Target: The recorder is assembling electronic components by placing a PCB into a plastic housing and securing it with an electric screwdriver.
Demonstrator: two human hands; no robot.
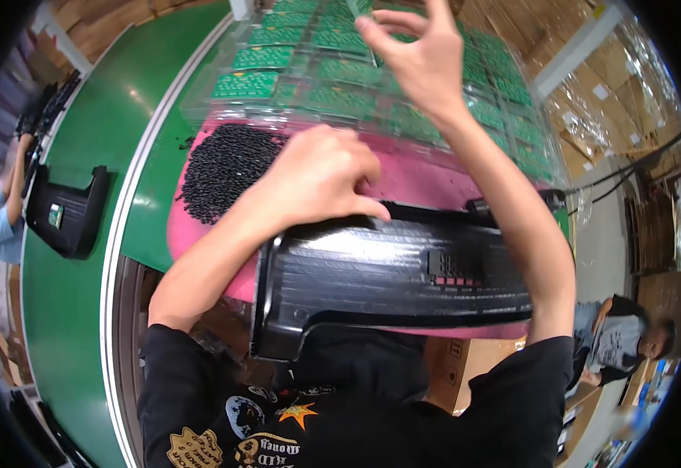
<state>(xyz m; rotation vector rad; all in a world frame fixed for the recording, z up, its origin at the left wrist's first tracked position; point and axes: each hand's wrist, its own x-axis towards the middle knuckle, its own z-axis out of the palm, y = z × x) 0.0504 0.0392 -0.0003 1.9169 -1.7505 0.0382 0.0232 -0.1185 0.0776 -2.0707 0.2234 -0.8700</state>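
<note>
A long black plastic housing (356,269) lies in front of me with its hollow side up and a small grid of slots right of its middle. My left hand (321,175) is at its far edge, thumb on the rim and fingers curled; the fingertips are partly hidden. Farther off, my right hand (422,58) is raised over clear plastic trays (340,97), pinching a small green circuit board (361,9) between thumb and finger. Rows of green circuit boards (245,84) fill the trays. Beside my left forearm is a heap of small black parts (227,168).
Under the housing is a pink mat (418,178). To the left runs a green conveyor (145,101), carrying another black housing (67,210) with a green board in it. A dark tool (552,199) with a cable lies right of my forearm. Two other people sit at the sides.
</note>
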